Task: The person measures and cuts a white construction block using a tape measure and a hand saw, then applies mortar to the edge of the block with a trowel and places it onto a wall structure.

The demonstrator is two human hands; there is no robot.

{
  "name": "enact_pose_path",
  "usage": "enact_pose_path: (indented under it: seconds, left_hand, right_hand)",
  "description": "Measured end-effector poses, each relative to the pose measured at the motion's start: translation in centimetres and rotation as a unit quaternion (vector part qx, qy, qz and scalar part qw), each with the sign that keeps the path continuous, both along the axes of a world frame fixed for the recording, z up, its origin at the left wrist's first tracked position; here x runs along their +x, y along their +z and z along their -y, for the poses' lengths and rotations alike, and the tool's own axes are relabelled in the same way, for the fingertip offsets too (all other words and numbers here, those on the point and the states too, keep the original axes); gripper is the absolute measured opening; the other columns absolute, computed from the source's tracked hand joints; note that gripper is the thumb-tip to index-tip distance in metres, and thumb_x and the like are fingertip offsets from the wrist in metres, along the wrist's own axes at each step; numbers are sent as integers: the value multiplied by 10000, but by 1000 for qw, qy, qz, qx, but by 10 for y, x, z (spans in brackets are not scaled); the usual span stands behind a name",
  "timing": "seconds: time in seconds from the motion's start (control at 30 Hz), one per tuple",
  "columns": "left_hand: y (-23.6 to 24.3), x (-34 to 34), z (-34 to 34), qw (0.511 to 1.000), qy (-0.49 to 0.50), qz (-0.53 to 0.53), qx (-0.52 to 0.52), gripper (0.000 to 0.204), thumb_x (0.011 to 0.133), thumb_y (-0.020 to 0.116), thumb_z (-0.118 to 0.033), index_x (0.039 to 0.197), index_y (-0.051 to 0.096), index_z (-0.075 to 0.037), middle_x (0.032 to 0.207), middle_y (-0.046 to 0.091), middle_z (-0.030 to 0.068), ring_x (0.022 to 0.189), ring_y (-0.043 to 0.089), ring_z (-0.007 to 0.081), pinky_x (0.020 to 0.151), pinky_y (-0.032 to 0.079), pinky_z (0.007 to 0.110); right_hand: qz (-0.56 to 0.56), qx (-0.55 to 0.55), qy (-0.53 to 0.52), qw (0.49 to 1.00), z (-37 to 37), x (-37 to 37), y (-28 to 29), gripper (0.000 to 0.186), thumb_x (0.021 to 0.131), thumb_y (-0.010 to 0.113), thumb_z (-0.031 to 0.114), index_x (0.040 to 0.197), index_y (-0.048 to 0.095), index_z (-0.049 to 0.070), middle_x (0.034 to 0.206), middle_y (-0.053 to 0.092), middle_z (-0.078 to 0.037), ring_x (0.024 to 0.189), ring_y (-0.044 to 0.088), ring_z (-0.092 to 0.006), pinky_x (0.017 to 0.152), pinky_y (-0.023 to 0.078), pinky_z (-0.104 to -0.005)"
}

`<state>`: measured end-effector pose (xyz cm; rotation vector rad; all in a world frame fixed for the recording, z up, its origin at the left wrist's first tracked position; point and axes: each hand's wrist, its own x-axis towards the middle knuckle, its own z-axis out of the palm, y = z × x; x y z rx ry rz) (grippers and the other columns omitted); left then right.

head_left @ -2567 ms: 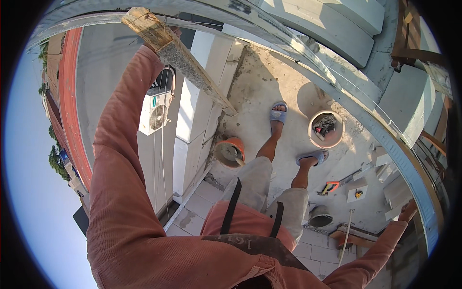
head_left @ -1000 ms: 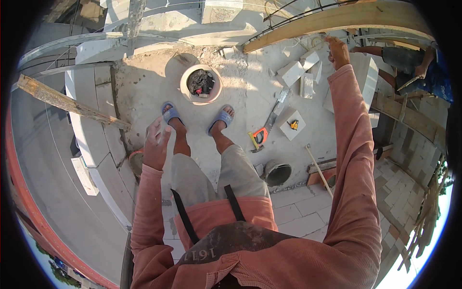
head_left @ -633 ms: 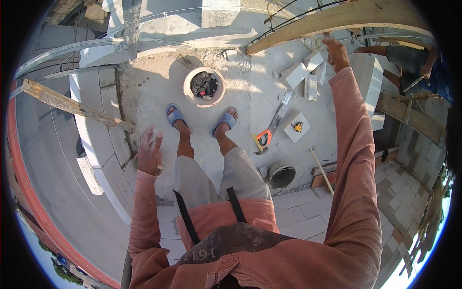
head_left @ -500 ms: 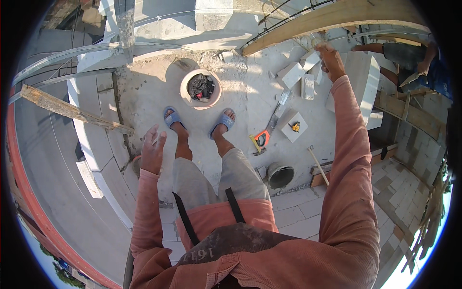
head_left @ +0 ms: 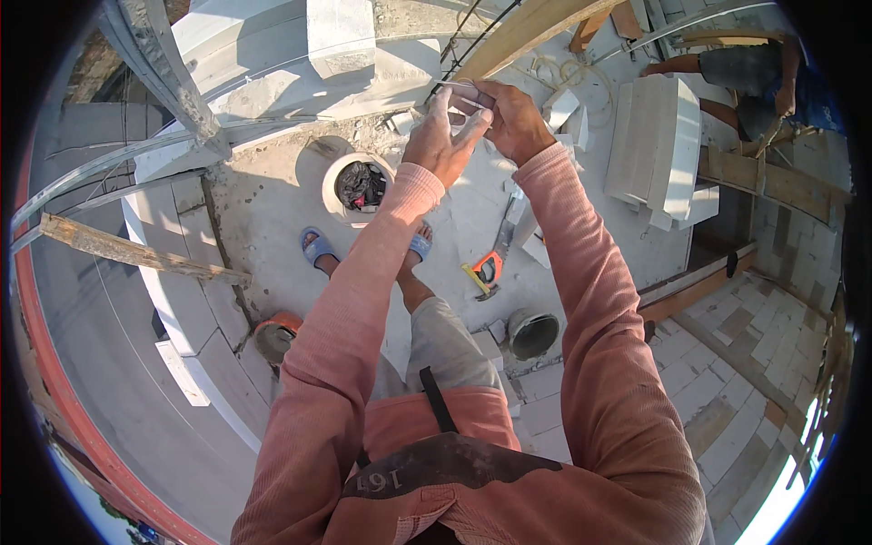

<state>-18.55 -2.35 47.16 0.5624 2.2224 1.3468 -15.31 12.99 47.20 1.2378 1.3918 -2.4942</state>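
My left hand and my right hand meet above the floor, fingers closed around what looks like a thin wire, whose exact shape is unclear. Just beyond them are a light wooden beam and dark rods. Below my hands lie a cream round pot holding dark rubbish, an orange-handled saw and a yellow hammer.
White blocks are stacked at right, where a co-worker works among planks. A dark bucket and orange bucket stand low. A rough timber and metal channels cross the left side.
My left hand has risen from beside my leg to join my right hand, which moved left from the beam's side. Both fingers now meet on a thin thing. The view has shifted slightly.
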Motion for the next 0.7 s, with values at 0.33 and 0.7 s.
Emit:
enact_pose_path:
  seconds: [0.33,0.7]
  left_hand:
    - [17,-99,-16,986,-93,-123,-55,265,933,675,-323,1073,773,-121,946,760,158,896,730,328,866,562,412]
    - [48,-186,-95,928,-340,-125,-89,415,956,652,-356,1262,692,-78,1135,741,148,1063,695,261,973,507,364]
  right_hand:
    - [-63,-112,-104,986,15,-39,2,397,1058,472,331,1354,514,70,1349,662,-85,1461,368,-339,1231,15,-599]
    - [-72,-72,-79,992,-10,-7,13,355,1029,531,331,1236,616,55,1148,710,-87,1124,623,-243,1026,418,-411]
